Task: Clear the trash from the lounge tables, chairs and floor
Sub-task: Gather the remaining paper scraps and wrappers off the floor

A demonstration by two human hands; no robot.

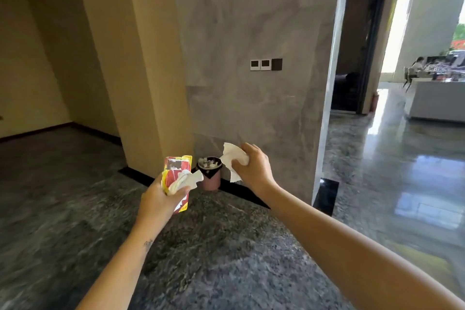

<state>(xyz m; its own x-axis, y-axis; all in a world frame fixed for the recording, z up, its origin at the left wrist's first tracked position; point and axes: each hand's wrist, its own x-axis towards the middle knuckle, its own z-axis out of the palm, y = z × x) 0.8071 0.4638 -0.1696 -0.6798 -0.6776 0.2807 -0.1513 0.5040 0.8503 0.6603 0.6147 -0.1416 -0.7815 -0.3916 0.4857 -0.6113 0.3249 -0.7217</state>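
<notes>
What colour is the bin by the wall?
The bin is pink with a dark liner; head view.

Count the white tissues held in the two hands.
2. One tissue is in the left hand against the red and yellow wrapper; the other tissue is in the right hand. More could be bunched inside either grip.

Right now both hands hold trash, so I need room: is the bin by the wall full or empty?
Close to full: white crumpled paper fills the pink bin up to its dark-lined rim. Room underneath cannot be told.
</notes>
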